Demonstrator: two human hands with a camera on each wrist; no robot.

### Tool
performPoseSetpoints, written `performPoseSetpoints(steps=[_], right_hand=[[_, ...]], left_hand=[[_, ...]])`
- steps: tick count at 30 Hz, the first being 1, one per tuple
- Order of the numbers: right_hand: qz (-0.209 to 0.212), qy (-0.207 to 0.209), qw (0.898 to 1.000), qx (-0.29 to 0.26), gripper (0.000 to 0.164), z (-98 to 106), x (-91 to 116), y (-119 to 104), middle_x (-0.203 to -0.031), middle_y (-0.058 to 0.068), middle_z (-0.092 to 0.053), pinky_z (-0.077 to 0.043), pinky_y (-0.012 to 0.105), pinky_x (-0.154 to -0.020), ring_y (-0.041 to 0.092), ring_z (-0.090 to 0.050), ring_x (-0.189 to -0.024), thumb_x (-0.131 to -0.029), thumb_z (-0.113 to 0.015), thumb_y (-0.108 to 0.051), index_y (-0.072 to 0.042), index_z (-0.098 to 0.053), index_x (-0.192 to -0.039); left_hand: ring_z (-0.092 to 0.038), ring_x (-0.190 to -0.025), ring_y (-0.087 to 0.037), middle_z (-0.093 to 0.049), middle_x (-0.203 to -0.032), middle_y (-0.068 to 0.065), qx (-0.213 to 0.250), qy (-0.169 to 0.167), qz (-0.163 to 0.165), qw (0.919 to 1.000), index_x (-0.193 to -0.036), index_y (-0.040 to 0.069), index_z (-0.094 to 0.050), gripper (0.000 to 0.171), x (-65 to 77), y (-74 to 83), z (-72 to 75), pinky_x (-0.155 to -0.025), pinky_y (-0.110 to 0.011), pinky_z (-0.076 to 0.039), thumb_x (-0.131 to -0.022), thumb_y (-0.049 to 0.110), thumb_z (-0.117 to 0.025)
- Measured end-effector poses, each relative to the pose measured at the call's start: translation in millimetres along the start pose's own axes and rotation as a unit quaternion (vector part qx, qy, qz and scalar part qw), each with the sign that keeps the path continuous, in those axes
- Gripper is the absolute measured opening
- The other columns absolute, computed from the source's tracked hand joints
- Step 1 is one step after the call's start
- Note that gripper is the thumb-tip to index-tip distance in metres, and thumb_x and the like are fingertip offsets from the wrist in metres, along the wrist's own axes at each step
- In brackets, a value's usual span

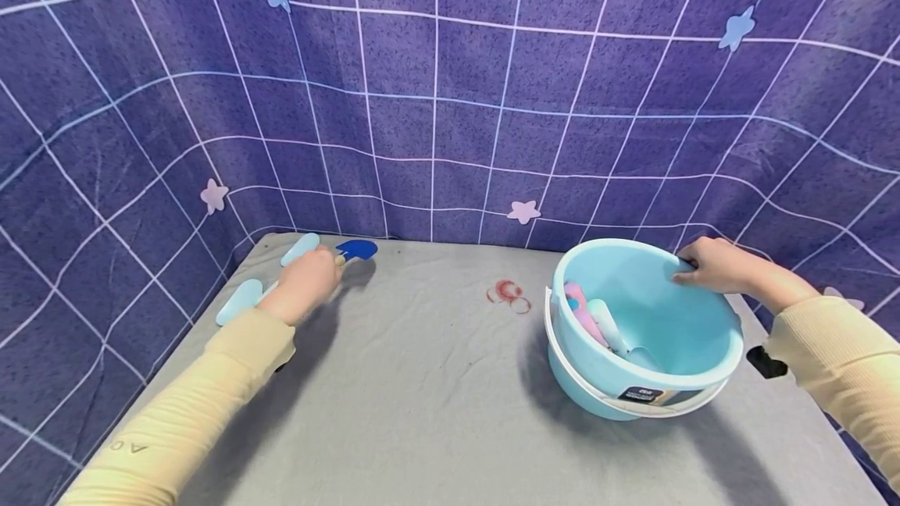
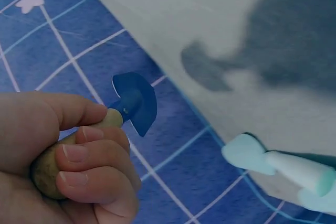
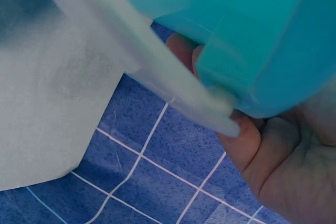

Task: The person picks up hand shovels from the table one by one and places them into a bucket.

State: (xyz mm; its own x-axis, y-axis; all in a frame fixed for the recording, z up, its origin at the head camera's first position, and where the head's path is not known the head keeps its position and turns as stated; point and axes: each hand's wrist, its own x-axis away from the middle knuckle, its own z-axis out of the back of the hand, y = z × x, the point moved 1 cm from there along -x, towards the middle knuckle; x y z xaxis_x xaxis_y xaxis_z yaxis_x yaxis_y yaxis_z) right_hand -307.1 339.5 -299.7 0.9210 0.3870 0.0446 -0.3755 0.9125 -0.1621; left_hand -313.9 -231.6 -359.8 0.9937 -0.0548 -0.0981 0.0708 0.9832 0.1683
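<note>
My left hand grips a small hand trowel by its wooden handle. The trowel's blue blade points right, above the table's back left. Curled fingers wrap the handle in the left wrist view. On the right, my right hand holds the rim of a light blue bucket, near one end of its white handle. Inside the bucket lie a pink item and a pale blue and white tool; their lower parts are partly hidden. Whether the bucket's base touches the table cannot be told.
Beside the left hand lies a pale blue and white tool with a flat end, partly covered by the hand in the head view. Red ring-shaped marks stain the grey table cover. A purple grid-patterned curtain borders the table.
</note>
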Motion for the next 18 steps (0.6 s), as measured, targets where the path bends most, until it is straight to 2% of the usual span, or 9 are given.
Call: performPoseSetpoints(steps=[3,6,8,13,18], right_hand=[[-0.001,-0.001,1.000,-0.002,0.033,-0.3,-0.5,0.6,-0.056,-0.005,-0.032,-0.031,0.025,-0.050,0.010,-0.035,-0.051,-0.082,-0.068,-0.015,-0.013,-0.042,-0.062],[0.000,-0.001,1.000,-0.003,0.032,-0.2,-1.2,1.2,-0.056,-0.005,-0.033,-0.031,0.025,-0.050,0.010,-0.036,-0.051,-0.082,-0.068,-0.015,-0.013,-0.044,-0.062],[0.001,-0.001,1.000,-0.003,0.032,0.0,-1.7,1.3,-0.056,-0.005,-0.032,-0.031,0.025,-0.050,0.010,-0.036,-0.051,-0.082,-0.068,-0.015,-0.013,-0.044,-0.062],[0.001,-0.003,1.000,-0.004,0.032,0.3,-2.4,1.4,-0.056,-0.005,-0.032,-0.030,0.024,-0.050,0.010,-0.035,-0.051,-0.082,-0.068,-0.015,-0.013,-0.043,-0.062],[0.000,-0.004,1.000,-0.002,0.032,0.2,-1.9,2.1,-0.056,-0.005,-0.032,-0.030,0.024,-0.050,0.010,-0.035,-0.051,-0.082,-0.068,-0.016,-0.013,-0.043,-0.062]], left_hand=[[-0.061,-0.067,-0.042,-0.059,-0.076,-0.025,-0.005,0.029,-0.017,0.9994,-0.088,-0.009,-0.053,0.031,-0.8,9.4,8.8,-0.051,-0.052,-0.046,-0.094,0.020,-0.043],[-0.061,-0.061,-0.040,-0.059,-0.071,-0.024,-0.019,0.045,-0.033,0.9982,-0.090,-0.012,-0.051,0.028,-2.9,19.6,18.4,-0.048,-0.050,-0.046,-0.091,0.016,-0.045],[-0.061,-0.061,-0.041,-0.059,-0.070,-0.026,-0.030,0.051,-0.039,0.9975,-0.091,-0.012,-0.049,0.027,-4.2,26.2,25.0,-0.050,-0.051,-0.047,-0.090,0.015,-0.047],[-0.061,-0.067,-0.046,-0.059,-0.073,-0.026,-0.030,0.058,-0.047,0.9968,-0.086,-0.006,-0.049,0.023,-4.8,44.4,43.3,-0.055,-0.055,-0.048,-0.091,0.017,-0.048],[-0.061,-0.064,-0.042,-0.057,-0.069,-0.021,-0.035,0.063,-0.066,0.9952,-0.087,-0.003,-0.048,0.024,-6.8,61.7,58.1,-0.054,-0.053,-0.048,-0.091,0.020,-0.050]])
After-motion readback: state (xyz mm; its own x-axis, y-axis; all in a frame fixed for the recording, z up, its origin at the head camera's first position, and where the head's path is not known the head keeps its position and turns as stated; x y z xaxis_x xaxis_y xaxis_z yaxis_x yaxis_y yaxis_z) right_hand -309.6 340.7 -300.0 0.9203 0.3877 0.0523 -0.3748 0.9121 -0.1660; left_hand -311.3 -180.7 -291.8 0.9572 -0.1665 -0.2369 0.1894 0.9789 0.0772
